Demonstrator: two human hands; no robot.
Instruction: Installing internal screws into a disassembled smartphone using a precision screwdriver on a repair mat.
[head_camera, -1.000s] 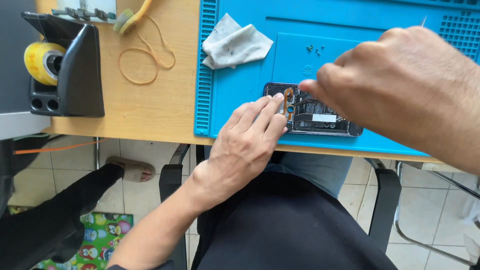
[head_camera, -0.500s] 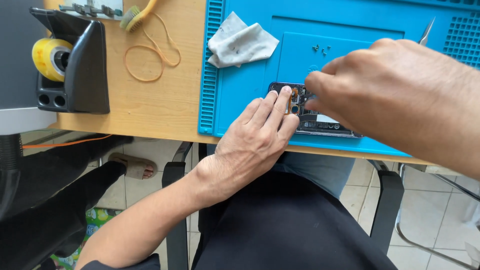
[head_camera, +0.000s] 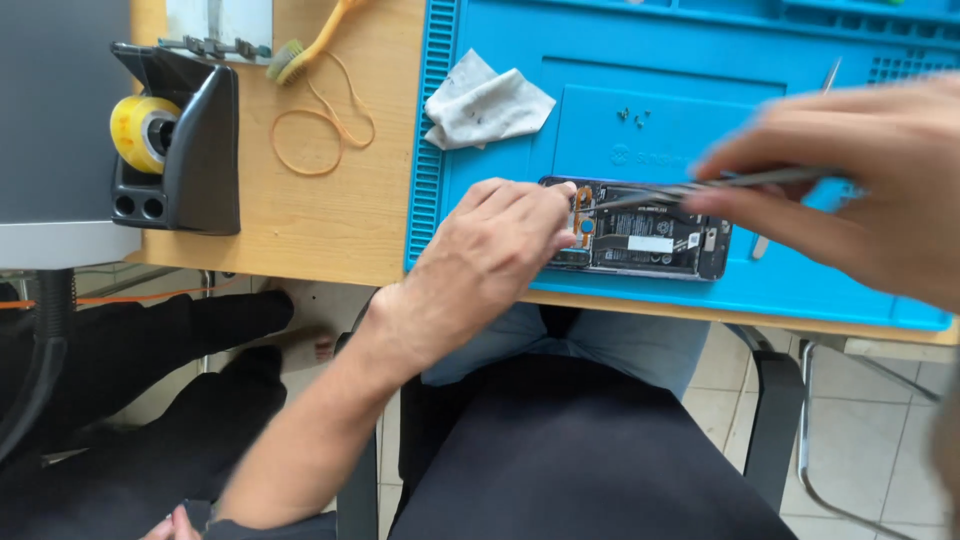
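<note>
The right hand (head_camera: 860, 180) is motion-blurred and cut off by the right edge, so its grip on the thin metal tool (head_camera: 700, 188) cannot be made out. The left hand (head_camera: 490, 250) hides the left end of the opened phone (head_camera: 650, 240). The tiny screws (head_camera: 632, 117) on the blue mat (head_camera: 700, 90) are too small to tell apart.

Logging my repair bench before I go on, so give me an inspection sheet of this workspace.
Surface: wooden desk with blue repair mat.
Job's things: opened phone on the mat; tweezers over it; tiny screws.
Clutter: crumpled cloth, rubber band, brush, tape dispenser.
Hands: left hand steadies the phone's end; right hand, blurred, holds the tweezers.
Cables: orange cord under the desk.
Surroundings: tiled floor, chair.
</note>
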